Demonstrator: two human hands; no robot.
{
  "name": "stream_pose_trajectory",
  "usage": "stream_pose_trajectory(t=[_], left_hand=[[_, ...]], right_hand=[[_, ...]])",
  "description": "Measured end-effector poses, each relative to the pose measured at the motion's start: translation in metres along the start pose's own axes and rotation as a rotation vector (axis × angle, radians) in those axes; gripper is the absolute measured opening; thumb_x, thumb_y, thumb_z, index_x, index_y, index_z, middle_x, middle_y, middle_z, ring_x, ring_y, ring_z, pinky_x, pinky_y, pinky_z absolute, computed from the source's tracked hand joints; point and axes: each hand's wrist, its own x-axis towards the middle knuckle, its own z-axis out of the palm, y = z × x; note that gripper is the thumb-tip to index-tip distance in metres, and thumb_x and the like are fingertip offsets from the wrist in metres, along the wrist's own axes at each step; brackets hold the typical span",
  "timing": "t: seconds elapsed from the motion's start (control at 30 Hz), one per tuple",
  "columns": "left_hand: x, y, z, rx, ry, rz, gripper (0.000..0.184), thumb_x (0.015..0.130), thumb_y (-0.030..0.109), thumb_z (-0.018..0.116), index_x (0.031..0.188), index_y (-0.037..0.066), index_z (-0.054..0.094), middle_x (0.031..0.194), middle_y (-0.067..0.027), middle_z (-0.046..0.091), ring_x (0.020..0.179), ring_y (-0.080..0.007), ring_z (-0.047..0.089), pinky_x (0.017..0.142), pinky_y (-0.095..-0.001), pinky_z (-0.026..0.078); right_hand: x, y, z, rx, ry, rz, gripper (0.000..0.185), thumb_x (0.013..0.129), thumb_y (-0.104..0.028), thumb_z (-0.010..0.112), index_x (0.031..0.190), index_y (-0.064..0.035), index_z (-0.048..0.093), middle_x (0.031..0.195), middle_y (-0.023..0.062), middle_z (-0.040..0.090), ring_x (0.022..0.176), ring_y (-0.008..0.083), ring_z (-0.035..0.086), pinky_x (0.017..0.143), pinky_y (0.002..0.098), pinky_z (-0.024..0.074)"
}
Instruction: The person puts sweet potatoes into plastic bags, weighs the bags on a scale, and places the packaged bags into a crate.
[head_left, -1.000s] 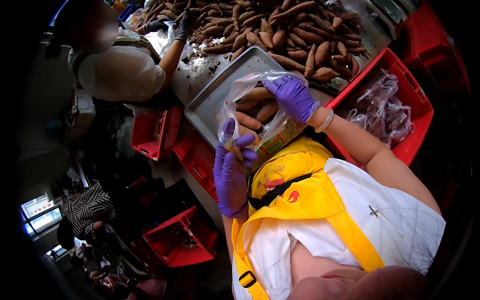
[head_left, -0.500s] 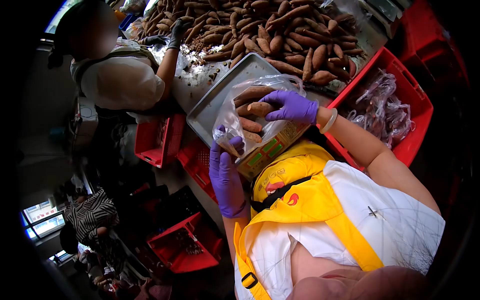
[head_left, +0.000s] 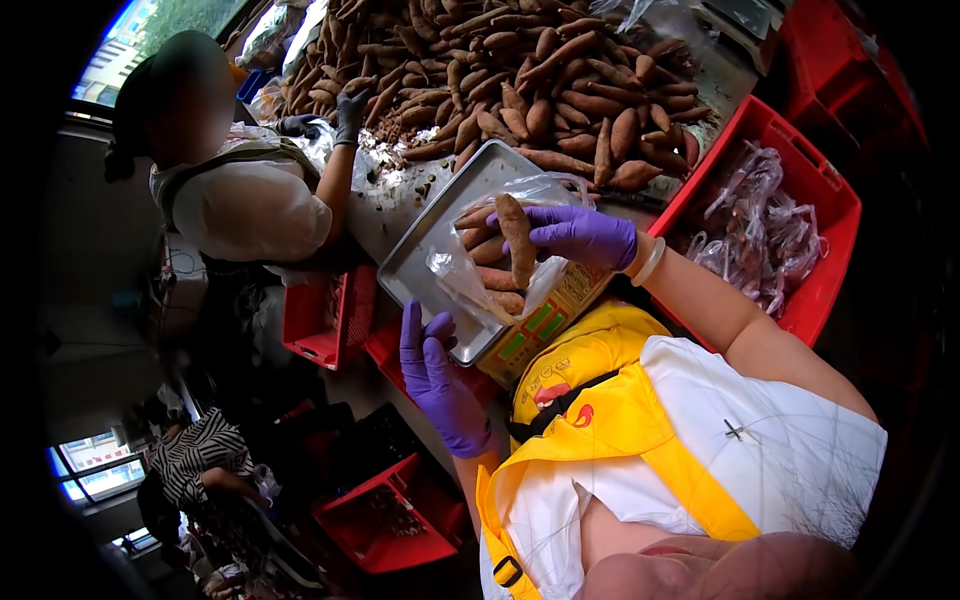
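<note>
My R hand [head_left: 590, 238] now has one sweet potato [head_left: 516, 245] between thumb and fingers. Half a sec ago this hand was reaching in the open mouth of the plastic bag [head_left: 452, 268], w/ the potato lying across; now the potato is turned more lengthwise to the view and, I think, is lifted over the others. Whether its lower end touches the pieces in the bag, I cannot tell.

My L hand [head_left: 445, 385] has also changed: it was at the edge of the bag, now it is apart from it, w/ fingers spread and nothing in them, just beside the near corner of the metal tray [head_left: 468, 182]. So my two hands are well apart, and only the R one is closed on smth.

For the work in hand this means, in my judgement: the bag rests by itself, w/o support from L, and one piece is out for handling. The bag, w/ several potatoes inside, lies on the tray of the scale [head_left: 530, 332]; its green displays are lit, but the nos. are too small to read.

Behind is the big potato pile [head_left: 560, 90]; to the R, a red crate [head_left: 840, 262] w/ plastic bags inside.
</note>
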Motion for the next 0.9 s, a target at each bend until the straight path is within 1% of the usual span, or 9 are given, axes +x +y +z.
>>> stream_pose_trajectory(t=[0.07,0.17,0.27,0.33,0.47,0.5,0.6,0.67,0.9], left_hand=[[-0.002,-0.001,0.004,0.045,0.028,0.064,0.04,0.097,0.018,0.052,0.134,0.002,0.05,0.109,-0.0082,0.065,0.1,-0.0136,0.059,0.086,-0.0282,0.042],[-0.006,0.012,0.016,0.038,0.015,0.058,0.044,0.094,0.01,0.058,0.136,0.003,0.048,0.11,-0.007,0.064,0.102,-0.0126,0.057,0.095,-0.029,0.041],[0.001,0.014,0.028,-0.03,-0.069,0.076,0.05,0.092,0.007,0.06,0.14,0.004,0.044,0.124,-0.0086,0.057,0.108,-0.0148,0.055,0.096,-0.0286,0.041],[0.005,0.028,0.034,-0.241,-0.154,-0.073,0.053,0.091,0.008,0.061,0.14,0.003,0.042,0.132,-0.0101,0.052,0.12,-0.0184,0.05,0.101,-0.0327,0.04],[0.02,0.002,-0.02,-0.69,-0.214,-0.323,0.051,0.098,0.024,0.052,0.141,0.001,0.038,0.134,-0.0099,0.051,0.122,-0.0217,0.049,0.1,-0.0341,0.04],[0.016,0.006,-0.028,-0.698,-0.179,-0.343,0.053,0.099,0.033,0.046,0.141,0.001,0.037,0.131,-0.0103,0.052,0.117,-0.0222,0.051,0.095,-0.0338,0.041],[0.009,-0.034,-0.086,-0.975,-0.106,-0.386,0.049,0.101,0.029,0.04,0.14,0.001,0.037,0.125,-0.012,0.055,0.108,-0.0226,0.054,0.086,-0.0335,0.043],[-0.006,-0.074,-0.126,-0.962,0.051,-0.416,0.047,0.101,0.028,0.038,0.139,0.001,0.04,0.129,-0.0147,0.053,0.117,-0.0271,0.052,0.091,-0.0374,0.044],[-0.053,-0.203,-0.222,-1.307,0.554,-0.862,0.042,0.097,0.027,0.044,0.132,0.005,0.047,0.126,-0.0181,0.056,0.113,-0.032,0.054,0.092,-0.0465,0.042]], right_hand=[[0.001,-0.004,0.005,0.105,-0.001,-0.02,0.047,0.096,-0.019,0.054,0.139,-0.003,0.044,0.13,0.0054,0.055,0.12,0.0141,0.051,0.103,0.0296,0.0389],[0.002,-0.004,0.013,0.146,-0.076,-0.012,0.057,0.097,-0.019,0.052,0.147,-0.0024,0.03,0.141,0.0086,0.046,0.128,0.0177,0.046,0.107,0.0315,0.0347],[0.006,-0.004,0.037,-0.084,-0.056,0.058,0.059,0.097,-0.013,0.052,0.149,-0.0038,0.026,0.143,0.0086,0.043,0.126,0.0159,0.047,0.107,0.0311,0.0358],[0.01,-0.019,0.075,-0.137,-0.152,0.015,0.062,0.096,-0.01,0.055,0.149,-0.0047,0.025,0.143,0.0075,0.042,0.124,0.0151,0.047,0.105,0.0312,0.0373],[0.01,-0.033,0.098,-0.176,-0.274,-0.015,0.059,0.095,-0.007,0.055,0.148,-0.0062,0.029,0.14,0.0079,0.046,0.122,0.0144,0.048,0.103,0.0304,0.0399],[0.008,-0.036,0.094,-0.189,-0.205,0.018,0.058,0.094,-0.01,0.056,0.147,-0.004,0.032,0.134,0.0088,0.051,0.115,0.0141,0.052,0.101,0.0298,0.0408],[-0.001,-0.052,0.067,-0.313,-0.024,0.024,0.041,0.095,-0.008,0.053,0.135,-0.0016,0.049,0.117,0.0077,0.062,0.106,0.0116,0.058,0.098,0.0276,0.0431],[-0.014,-0.053,0.036,-0.356,0.097,-0.021,0.036,0.097,-0.012,0.05,0.13,0.0,0.054,0.111,0.0073,0.065,0.103,0.011,0.06,0.091,0.0255,0.0459],[-0.058,-0.057,-0.015,-0.12,0.396,-0.163,0.037,0.098,-0.013,0.049,0.132,-0.0001,0.052,0.124,0.007,0.061,0.103,0.0106,0.061,0.095,0.0269,0.0459]])
